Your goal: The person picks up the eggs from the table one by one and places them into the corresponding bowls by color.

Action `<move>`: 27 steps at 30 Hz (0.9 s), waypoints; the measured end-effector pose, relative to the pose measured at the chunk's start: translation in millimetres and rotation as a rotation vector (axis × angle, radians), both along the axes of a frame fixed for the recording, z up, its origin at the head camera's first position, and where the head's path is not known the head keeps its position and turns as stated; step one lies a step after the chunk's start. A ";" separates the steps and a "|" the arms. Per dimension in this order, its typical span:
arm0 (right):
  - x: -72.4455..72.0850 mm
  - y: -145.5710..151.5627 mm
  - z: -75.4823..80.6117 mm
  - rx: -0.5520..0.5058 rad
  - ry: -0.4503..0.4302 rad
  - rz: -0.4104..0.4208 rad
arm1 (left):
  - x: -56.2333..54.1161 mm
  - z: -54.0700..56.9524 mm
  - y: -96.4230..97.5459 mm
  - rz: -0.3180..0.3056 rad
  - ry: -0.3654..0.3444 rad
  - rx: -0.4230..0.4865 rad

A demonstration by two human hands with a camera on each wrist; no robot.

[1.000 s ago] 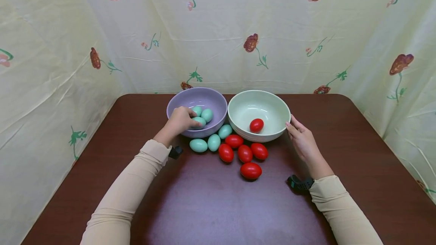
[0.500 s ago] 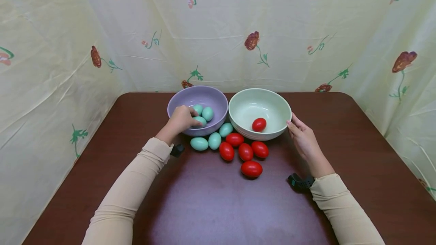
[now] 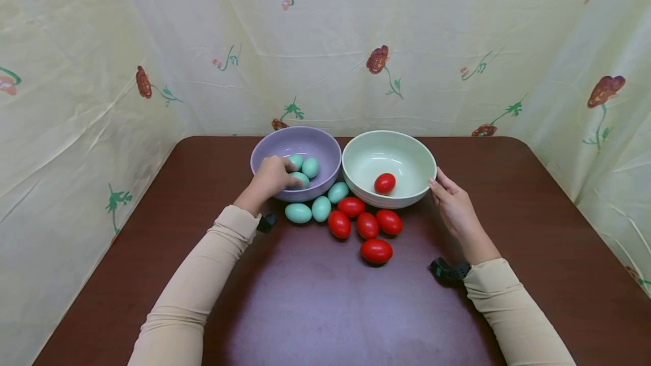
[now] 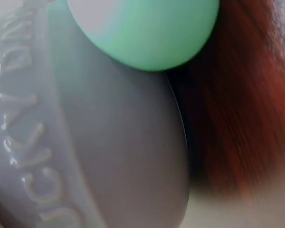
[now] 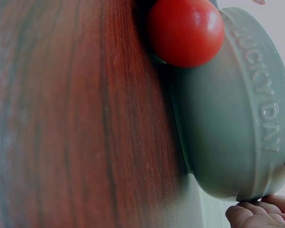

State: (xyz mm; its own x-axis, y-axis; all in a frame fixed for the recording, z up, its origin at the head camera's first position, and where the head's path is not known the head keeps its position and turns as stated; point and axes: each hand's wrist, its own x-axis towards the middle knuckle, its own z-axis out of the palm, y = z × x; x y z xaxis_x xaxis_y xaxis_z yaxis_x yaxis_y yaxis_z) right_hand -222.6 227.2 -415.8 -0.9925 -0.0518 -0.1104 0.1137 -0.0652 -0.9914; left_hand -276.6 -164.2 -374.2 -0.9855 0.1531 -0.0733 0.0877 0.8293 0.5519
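Observation:
My left hand (image 3: pixel 272 175) reaches over the near left rim of the purple bowl (image 3: pixel 325 148). Its thumb and fingers curl round a mint-green egg (image 3: pixel 302 180) low inside; two more mint eggs (image 3: pixel 311 168) lie beside it. At the right, my right hand (image 3: pixel 454 210) grips the rim of the pale green bowl (image 3: pixel 366 154), thumb at the edge and fingers along the outer wall. A single red egg (image 3: pixel 385 183) lies in that bowl. The right wrist view shows fingertips (image 5: pixel 270 206) against the bowl's raised-letter side (image 5: pixel 218 118).
In front of the bowls, several red eggs (image 3: pixel 376 251) lie on the dark wooden table (image 3: pixel 315 315), with three mint eggs (image 3: pixel 298 213) to their left. The bowls stand side by side near the back edge. A flowered curtain (image 3: pixel 315 44) hangs behind the table.
The red egg in the pale green bowl has rocked slightly. Both hands keep their places at the bowls, while the whole head view has shifted a little.

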 end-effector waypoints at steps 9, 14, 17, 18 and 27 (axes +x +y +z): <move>0.8 0.9 -1.0 0.007 -0.011 0.003 | 18.1 5.1 0.1 0.035 0.012 0.239; -0.8 1.5 -0.7 -0.001 0.003 -0.001 | 40.7 14.8 14.6 -0.034 0.086 0.352; -1.1 2.1 -0.6 -0.002 -0.001 0.001 | 53.6 18.4 25.7 -0.071 0.108 0.398; -1.0 2.0 -0.5 -0.006 0.000 0.002 | 57.8 19.0 29.5 -0.081 0.109 0.411; -0.4 0.9 -0.1 -0.017 0.008 -0.001 | 85.6 15.5 60.7 -0.271 0.060 0.510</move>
